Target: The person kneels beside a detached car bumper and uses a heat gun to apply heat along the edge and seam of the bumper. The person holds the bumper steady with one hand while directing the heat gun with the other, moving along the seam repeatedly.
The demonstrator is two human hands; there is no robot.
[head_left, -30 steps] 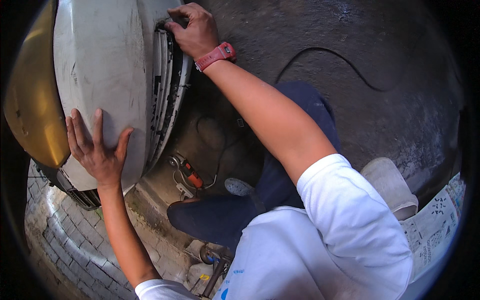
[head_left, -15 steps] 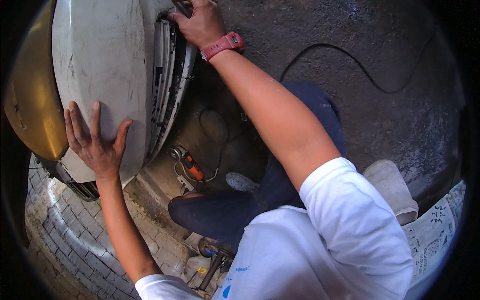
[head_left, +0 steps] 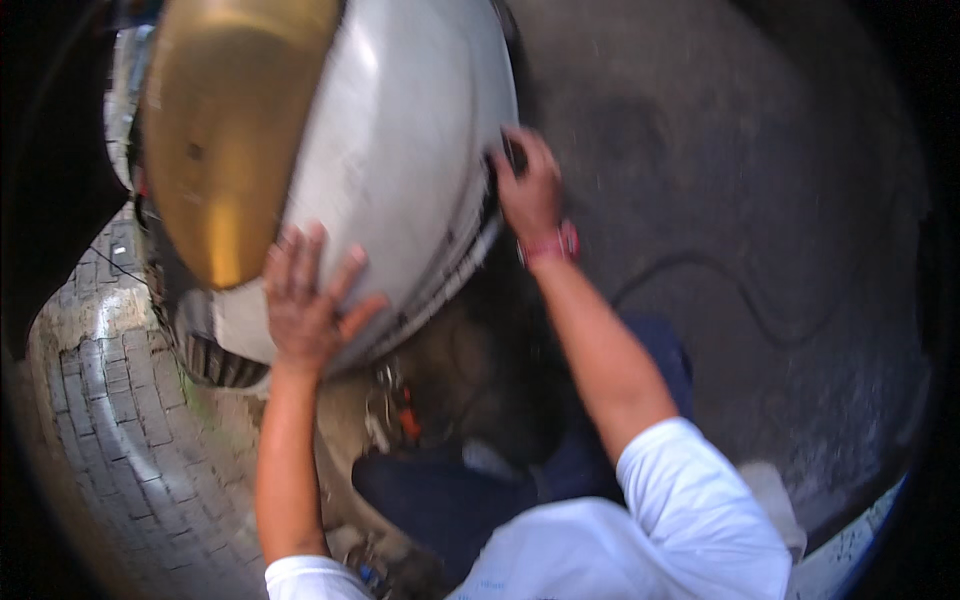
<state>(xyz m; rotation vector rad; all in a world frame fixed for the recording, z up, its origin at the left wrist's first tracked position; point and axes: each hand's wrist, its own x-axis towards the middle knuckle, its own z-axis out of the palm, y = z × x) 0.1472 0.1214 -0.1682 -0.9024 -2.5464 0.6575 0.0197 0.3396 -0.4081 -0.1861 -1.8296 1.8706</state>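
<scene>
A large scuffed white car body panel (head_left: pixel 400 130) stands in front of me, with a gold-coloured panel (head_left: pixel 235 130) along its left side. My left hand (head_left: pixel 310 315) lies open on the lower part of the white panel, its fingers spread. At that panel's right edge, my right hand (head_left: pixel 530 190) is curled with thumb and fingers around the rim beside a dark gap. Blur hides exactly where its fingertips touch. A red wristwatch (head_left: pixel 550 245) is on my right wrist.
An orange and black power tool (head_left: pixel 410 415), blurred, lies on the ground below the panel near my bent leg (head_left: pixel 440 490). A dark cable (head_left: pixel 700 258) curves over the rough floor at right. Grey paving bricks (head_left: pixel 130 430) are at lower left.
The view has shifted, so the panels appear further right and more of the gold one shows. My right hand has come lower along the white panel's edge. My left hand stays flat on it.
</scene>
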